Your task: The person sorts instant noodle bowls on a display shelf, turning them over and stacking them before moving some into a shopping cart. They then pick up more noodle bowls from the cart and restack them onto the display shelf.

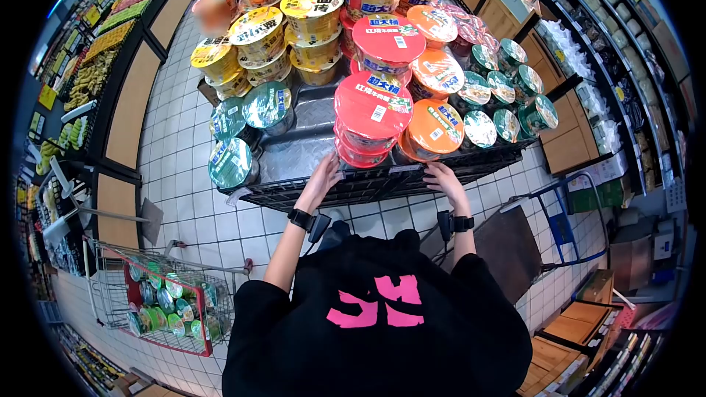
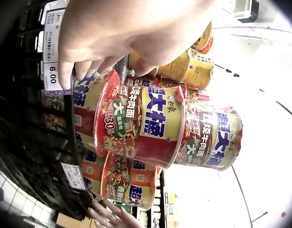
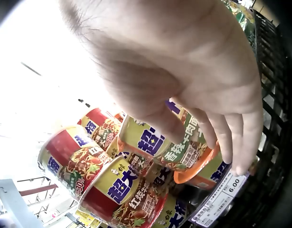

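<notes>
A stack of red instant noodle tubs (image 1: 373,106) stands at the front edge of a black plastic display crate (image 1: 294,192). My left hand (image 1: 321,180) is at the crate's rim, left of the stack's base, with its fingertips by a price tag (image 2: 51,52). To the right of the red stack sit orange instant noodle tubs (image 1: 432,130). Just in front of them is my right hand (image 1: 446,182), fingers extended and loosely bent. In the right wrist view its fingertips hang over another price tag (image 3: 222,202), beside an orange-rimmed tub (image 3: 158,142). Neither hand grips a tub.
Yellow tubs (image 1: 312,4) rise at the back left, green tubs (image 1: 268,106) at the front left. Small green-lidded cups (image 1: 479,130) fill the right side. A wire shopping cart (image 1: 202,301) with several cups stands lower left, a blue-framed trolley (image 1: 560,224) at right.
</notes>
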`<act>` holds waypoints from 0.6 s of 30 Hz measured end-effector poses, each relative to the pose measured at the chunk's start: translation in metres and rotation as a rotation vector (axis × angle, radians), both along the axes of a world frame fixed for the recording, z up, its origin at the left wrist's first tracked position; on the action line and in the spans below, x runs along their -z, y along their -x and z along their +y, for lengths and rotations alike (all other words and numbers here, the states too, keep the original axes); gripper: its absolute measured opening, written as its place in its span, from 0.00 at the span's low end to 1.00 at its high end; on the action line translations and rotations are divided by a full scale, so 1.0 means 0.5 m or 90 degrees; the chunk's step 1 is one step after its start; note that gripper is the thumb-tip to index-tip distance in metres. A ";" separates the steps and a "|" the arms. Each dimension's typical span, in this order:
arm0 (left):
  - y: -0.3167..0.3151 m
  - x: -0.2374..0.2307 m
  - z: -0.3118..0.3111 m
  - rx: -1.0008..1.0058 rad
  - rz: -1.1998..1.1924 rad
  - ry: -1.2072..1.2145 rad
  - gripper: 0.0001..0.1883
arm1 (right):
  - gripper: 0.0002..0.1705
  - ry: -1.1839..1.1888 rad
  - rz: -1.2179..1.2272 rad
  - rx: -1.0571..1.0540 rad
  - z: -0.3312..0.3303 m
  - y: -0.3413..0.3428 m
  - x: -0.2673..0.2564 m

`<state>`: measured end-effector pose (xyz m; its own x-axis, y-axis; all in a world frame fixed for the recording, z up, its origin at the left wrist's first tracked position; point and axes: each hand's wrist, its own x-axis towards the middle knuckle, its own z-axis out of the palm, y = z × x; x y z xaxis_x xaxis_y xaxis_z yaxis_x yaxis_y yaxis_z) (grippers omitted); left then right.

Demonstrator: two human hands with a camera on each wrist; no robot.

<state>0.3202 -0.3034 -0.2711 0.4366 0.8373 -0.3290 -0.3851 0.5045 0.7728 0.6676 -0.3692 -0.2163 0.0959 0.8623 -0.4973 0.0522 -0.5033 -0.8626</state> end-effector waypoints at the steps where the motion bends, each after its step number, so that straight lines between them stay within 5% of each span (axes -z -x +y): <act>1: 0.003 0.002 -0.007 -0.005 -0.002 0.009 0.32 | 0.26 -0.004 -0.008 0.016 -0.002 -0.007 -0.002; 10: 0.006 0.027 -0.027 -0.031 0.041 -0.028 0.31 | 0.27 -0.258 -0.007 0.209 0.096 -0.153 -0.011; 18: -0.024 -0.037 -0.043 0.008 0.182 -0.214 0.33 | 0.44 -0.269 0.210 0.078 0.172 -0.094 -0.100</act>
<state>0.3322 -0.3247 -0.2526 0.3790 0.9134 -0.1486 -0.1278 0.2107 0.9692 0.7145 -0.2831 -0.1662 0.1053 0.9858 -0.1310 -0.2920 -0.0953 -0.9517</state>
